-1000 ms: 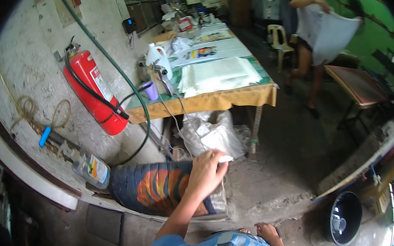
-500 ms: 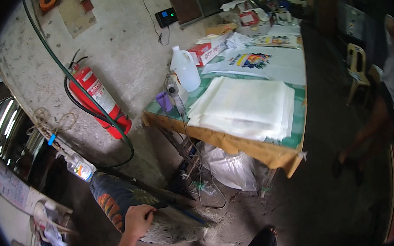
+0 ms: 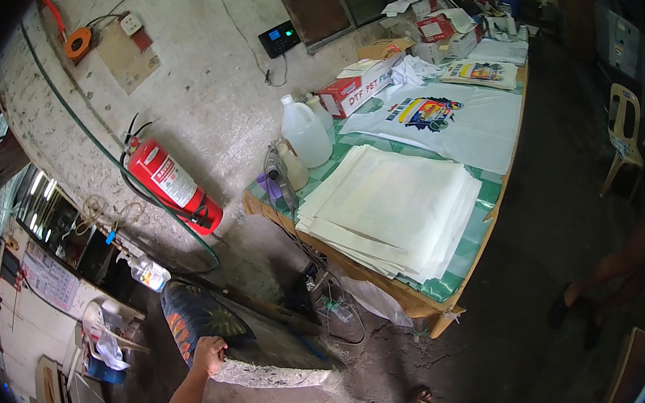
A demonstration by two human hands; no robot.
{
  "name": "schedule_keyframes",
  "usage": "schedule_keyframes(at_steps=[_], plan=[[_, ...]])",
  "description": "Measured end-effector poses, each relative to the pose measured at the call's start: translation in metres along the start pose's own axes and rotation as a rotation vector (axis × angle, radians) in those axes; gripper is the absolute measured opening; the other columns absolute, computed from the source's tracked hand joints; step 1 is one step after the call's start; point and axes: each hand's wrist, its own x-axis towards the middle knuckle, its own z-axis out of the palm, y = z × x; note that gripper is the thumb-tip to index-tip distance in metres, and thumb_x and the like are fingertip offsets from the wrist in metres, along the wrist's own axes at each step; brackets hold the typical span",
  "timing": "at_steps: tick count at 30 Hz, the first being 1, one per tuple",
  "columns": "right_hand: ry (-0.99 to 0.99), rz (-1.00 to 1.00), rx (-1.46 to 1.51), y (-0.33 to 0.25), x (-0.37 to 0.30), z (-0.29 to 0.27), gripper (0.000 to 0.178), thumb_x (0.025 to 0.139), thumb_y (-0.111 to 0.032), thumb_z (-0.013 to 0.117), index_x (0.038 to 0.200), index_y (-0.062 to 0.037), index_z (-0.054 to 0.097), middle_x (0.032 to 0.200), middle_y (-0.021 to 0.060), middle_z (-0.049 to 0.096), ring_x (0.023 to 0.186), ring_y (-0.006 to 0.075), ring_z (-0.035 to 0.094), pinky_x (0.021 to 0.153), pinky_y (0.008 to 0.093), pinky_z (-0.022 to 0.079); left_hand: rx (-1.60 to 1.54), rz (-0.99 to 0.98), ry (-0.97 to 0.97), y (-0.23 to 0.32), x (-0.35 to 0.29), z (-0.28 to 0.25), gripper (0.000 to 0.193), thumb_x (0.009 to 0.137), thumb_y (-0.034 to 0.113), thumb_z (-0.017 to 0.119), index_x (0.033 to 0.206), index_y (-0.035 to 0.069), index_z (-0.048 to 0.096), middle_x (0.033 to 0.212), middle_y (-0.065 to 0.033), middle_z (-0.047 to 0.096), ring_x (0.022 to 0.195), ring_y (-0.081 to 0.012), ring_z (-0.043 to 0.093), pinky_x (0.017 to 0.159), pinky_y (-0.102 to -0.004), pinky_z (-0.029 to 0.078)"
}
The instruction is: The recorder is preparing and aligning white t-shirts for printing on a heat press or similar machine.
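My left hand [image 3: 209,354] is closed on the top edge of a dark flat panel [image 3: 273,338] that leans low against the wall. It has a colourful orange and green print [image 3: 186,319] at its left end. The panel rests on a rough concrete ledge [image 3: 269,374]. My blue-sleeved forearm rises from the lower edge to it. My right hand is out of sight. My sandalled foot [image 3: 419,398] shows at the bottom.
A red fire extinguisher [image 3: 173,186] and a green hose hang on the wall. A long table [image 3: 455,290] carries a stack of white sheets [image 3: 393,210], a white jug [image 3: 306,135], a printed shirt [image 3: 438,112] and boxes. Another person [image 3: 631,257] stands by a plastic chair [image 3: 623,134].
The view has swung left and closer to the wall and table. My hand stays on the panel's edge. The other person has moved to the right rim.
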Motion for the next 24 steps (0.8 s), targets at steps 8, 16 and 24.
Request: schedule_keyframes(at_steps=[8, 16, 24], plan=[[-0.117, -0.011, -0.063, -0.001, -0.002, 0.007, 0.038, 0.078, -0.034, 0.05, 0.103, -0.0066, 0.056, 0.098, 0.0153, 0.059, 0.091, 0.0318, 0.056, 0.076, 0.0396, 0.044, -0.043, 0.009, 0.025, -0.006, 0.006, 0.005, 0.01, 0.06, 0.004, 0.055, 0.069, 0.009, 0.054, 0.07, -0.0044, 0.055, 0.07, -0.0232, 0.055, 0.069, -0.0341, 0.04], [-0.264, -0.12, -0.208, -0.043, 0.049, 0.064, 0.038, 0.078, -0.033, 0.05, 0.103, -0.006, 0.056, 0.097, 0.0159, 0.059, 0.091, 0.0322, 0.056, 0.076, 0.04, 0.044, -0.152, 0.012, 0.036, -0.017, -0.012, 0.0, 0.01, 0.067, 0.009, 0.054, 0.074, 0.01, 0.061, 0.076, -0.0035, 0.058, 0.077, -0.0218, 0.055, 0.072, -0.0345, 0.039], [-0.404, -0.24, -0.378, -0.145, 0.143, 0.22, 0.038, 0.077, -0.033, 0.049, 0.102, -0.0053, 0.056, 0.097, 0.0164, 0.059, 0.091, 0.0326, 0.056, 0.076, 0.0403, 0.044, -0.236, 0.292, 0.529, -0.015, -0.045, 0.002, 0.023, 0.068, 0.01, 0.057, 0.09, 0.003, 0.057, 0.097, -0.0094, 0.057, 0.083, -0.0248, 0.055, 0.072, -0.0343, 0.044]])
